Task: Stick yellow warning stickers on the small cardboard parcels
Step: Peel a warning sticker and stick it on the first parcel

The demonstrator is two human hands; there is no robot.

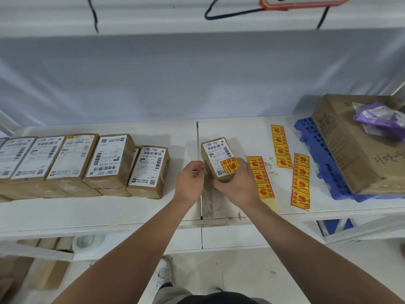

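Our right hand (237, 183) grips the parcel (217, 154) at its near right corner, fingers beside the yellow sticker (229, 165) lying on its top face. Our left hand (192, 178) curls at the parcel's left side; we cannot tell whether it grips. The parcel is mid-tabletop (241, 132), its long axis running away from us, with the row of parcels (109, 163) to the left and the sticker strips (301, 181) to the right. Our right hand is nearer the strips, our left nearer the row.

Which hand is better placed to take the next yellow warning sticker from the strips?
Probably the right hand: the yellow sticker strips lie just beside it, while the left hand is on the far side of the small brown cardboard parcel.
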